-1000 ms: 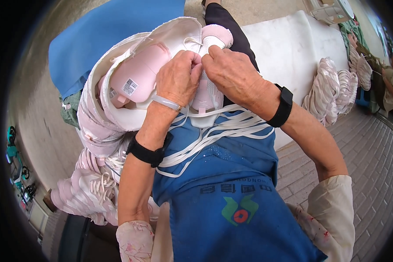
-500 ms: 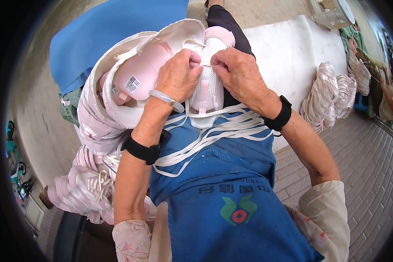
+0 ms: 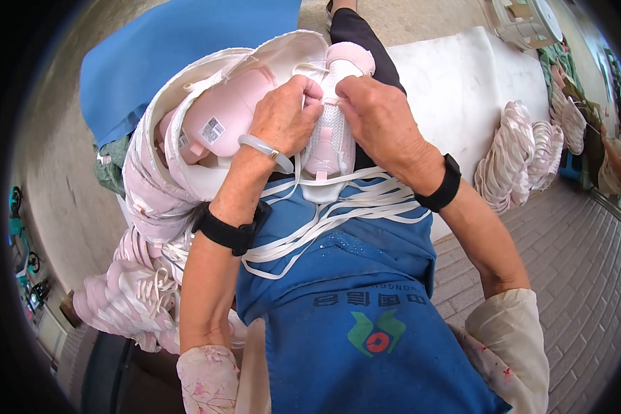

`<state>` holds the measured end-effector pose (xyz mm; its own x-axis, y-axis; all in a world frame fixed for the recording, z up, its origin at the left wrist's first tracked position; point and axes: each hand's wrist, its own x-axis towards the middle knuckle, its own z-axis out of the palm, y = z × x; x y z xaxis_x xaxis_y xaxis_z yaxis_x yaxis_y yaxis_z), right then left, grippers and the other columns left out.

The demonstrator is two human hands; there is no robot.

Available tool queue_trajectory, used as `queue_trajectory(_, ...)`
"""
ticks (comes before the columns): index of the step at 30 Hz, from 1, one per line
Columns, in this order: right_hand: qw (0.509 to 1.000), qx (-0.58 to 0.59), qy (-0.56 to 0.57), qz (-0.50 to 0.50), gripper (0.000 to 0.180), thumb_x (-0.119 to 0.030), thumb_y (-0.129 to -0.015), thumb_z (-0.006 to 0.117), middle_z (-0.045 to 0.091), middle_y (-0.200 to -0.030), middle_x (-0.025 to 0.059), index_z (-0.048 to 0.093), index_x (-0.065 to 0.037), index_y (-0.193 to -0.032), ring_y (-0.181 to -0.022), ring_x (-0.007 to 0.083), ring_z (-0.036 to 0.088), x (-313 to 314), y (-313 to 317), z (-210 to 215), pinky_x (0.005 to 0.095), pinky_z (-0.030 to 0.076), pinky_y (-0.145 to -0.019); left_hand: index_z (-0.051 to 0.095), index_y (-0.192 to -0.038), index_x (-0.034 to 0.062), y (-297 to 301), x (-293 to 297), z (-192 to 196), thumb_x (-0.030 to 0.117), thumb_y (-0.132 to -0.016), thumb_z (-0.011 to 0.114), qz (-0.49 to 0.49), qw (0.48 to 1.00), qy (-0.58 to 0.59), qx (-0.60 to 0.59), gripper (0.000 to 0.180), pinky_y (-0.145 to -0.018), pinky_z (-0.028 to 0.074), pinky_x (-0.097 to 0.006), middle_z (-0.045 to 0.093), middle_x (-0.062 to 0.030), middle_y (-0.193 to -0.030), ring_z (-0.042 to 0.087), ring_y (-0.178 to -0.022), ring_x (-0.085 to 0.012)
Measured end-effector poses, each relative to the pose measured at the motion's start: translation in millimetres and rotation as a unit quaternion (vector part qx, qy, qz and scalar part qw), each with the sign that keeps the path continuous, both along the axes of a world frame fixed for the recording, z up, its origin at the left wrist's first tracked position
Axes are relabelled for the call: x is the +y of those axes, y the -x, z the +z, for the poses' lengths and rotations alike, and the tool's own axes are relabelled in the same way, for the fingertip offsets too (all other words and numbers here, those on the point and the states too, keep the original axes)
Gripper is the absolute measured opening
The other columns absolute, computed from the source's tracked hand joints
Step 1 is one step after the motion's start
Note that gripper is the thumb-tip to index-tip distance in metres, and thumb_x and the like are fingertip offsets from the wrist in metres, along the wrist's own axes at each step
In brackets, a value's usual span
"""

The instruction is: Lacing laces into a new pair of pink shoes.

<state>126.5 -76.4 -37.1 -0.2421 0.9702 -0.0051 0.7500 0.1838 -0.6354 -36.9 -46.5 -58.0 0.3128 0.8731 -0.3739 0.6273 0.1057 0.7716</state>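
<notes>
A pink and white shoe upper [image 3: 322,155] rests against the top of my blue apron, its tongue facing up between my hands. My left hand [image 3: 283,119], with a pale bangle at the wrist, pinches at the upper's left edge. Opposite it, my right hand [image 3: 386,127] is closed in a pinch at the right edge. A short stretch of white shoelace [image 3: 332,102] crosses the tongue between the fingertips, whose exact grip is partly hidden. Several loose white shoelaces [image 3: 324,219] lie spread over the apron [image 3: 338,290].
Nested pink and white shoe uppers [image 3: 228,124] crowd close on my left, above a stacked pile [image 3: 127,297]. A white sheet [image 3: 455,96] covers the surface at right, where bundled uppers [image 3: 507,159] lie. Beyond stands a white plastic stool [image 3: 528,24]. Another person's arm [image 3: 610,155] shows at far right.
My right hand has turned slightly, its thumb now tucked behind the fingers at the tongue. The left hand keeps its pinch almost in place, and the shoe upper has barely shifted.
</notes>
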Motion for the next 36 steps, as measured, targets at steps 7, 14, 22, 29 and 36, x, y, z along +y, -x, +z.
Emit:
queue_trajectory(7,0.988,-0.094,-0.113,0.047,0.018,0.001,-0.074,0.060,0.058,-0.082,0.0139,0.054,-0.001,-0.091,-0.077,0.0299,0.062,-6.8,4.3,-2.7,0.0387,0.050,-0.064,0.061,-0.097,0.0039,2.9,0.1,-5.4,0.012,-0.085,0.063,-0.006,0.999,-0.038,0.006,0.015,-0.055,0.048,-0.029,0.062,-0.0068,-0.072,0.057,-0.058,-0.0148)
queue_trajectory(14,0.996,-0.072,-0.054,0.023,0.010,-0.001,-0.081,0.057,0.059,-0.082,0.0181,0.052,0.001,-0.090,-0.076,0.0375,0.061,-3.3,16.7,2.4,0.0436,0.049,-0.064,0.063,-0.093,0.0076,0.7,2.8,-1.2,0.017,-0.083,0.061,-0.017,0.998,-0.056,0.031,0.013,-0.076,0.050,-0.040,0.067,-0.0154,-0.086,0.064,-0.083,-0.0330)
queue_trajectory(22,0.998,-0.047,-0.014,-0.031,0.009,-0.007,-0.080,0.061,0.059,-0.079,0.0180,0.056,0.001,-0.081,-0.076,0.0378,0.062,-1.9,5.1,-4.8,0.0465,0.048,-0.065,0.062,-0.091,0.0070,-0.8,5.9,-1.1,0.016,-0.082,0.063,-0.042,0.996,-0.073,0.033,0.013,-0.069,0.048,-0.036,0.065,-0.0113,-0.080,0.060,-0.074,-0.0272)
queue_trajectory(29,0.994,-0.070,-0.088,-0.007,0.011,-0.010,-0.081,0.064,0.058,-0.083,0.0148,0.060,-0.001,-0.087,-0.081,0.0313,0.060,1.0,-9.6,5.7,0.0396,0.050,-0.070,0.059,-0.085,0.0032,10.3,9.3,11.5,0.011,-0.084,0.059,-0.110,0.987,-0.112,0.012,0.008,-0.072,0.047,-0.044,0.063,-0.0193,-0.080,0.060,-0.079,-0.0385)
queue_trajectory(36,0.990,0.128,-0.048,0.033,0.020,-0.006,-0.083,0.060,0.060,-0.091,0.0175,0.061,0.000,-0.102,-0.085,0.0343,0.061,11.0,-8.2,11.2,0.0397,0.050,-0.076,0.055,-0.083,0.0000,34.6,8.4,34.5,0.003,-0.084,0.057,-0.098,0.984,-0.145,0.034,0.004,-0.055,0.044,-0.030,0.055,-0.0095,-0.065,0.056,-0.057,-0.0184)
